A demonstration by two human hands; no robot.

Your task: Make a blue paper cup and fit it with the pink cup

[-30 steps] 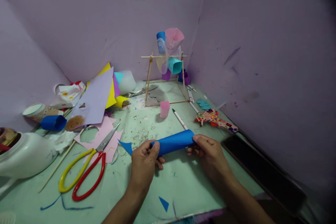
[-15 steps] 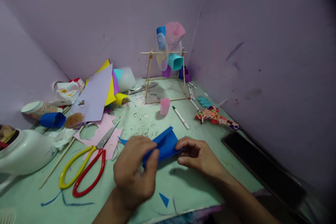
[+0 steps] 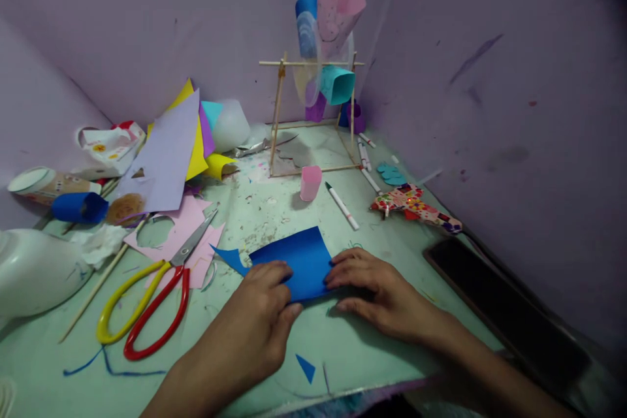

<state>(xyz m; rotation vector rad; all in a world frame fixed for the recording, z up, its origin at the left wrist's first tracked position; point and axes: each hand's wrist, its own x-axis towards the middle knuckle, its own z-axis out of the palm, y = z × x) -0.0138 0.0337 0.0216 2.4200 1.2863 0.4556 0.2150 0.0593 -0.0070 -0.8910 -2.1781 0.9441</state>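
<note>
A blue piece of paper [image 3: 298, 255] lies nearly flat on the table between my hands. My left hand [image 3: 267, 307] has its fingers curled over the paper's lower left part, the thumb by its front edge. At the right edge, the fingertips of my right hand [image 3: 372, 287] touch the paper; the thumb sits apart from them, below. A blue offcut [image 3: 230, 257] shows just left of the sheet, and a small blue triangle [image 3: 305, 369] rests near the table's front edge. Scissors [image 3: 181, 260] with one yellow and one red handle lie to the left.
Behind stands a stick frame [image 3: 277, 117] bearing a wheel with coloured paper cups. A small pink paper cup [image 3: 310, 184] and a marker [image 3: 341, 206] lie before it. A glue gun [image 3: 416, 208] and a dark phone [image 3: 504, 307] are at right. Coloured sheets [image 3: 164, 150] and a white bottle [image 3: 39, 274] fill the left.
The blue paper has gone from bent and raised to nearly flat. My left hand has turned and lowered onto it. My right hand's fingers have straightened along its edge.
</note>
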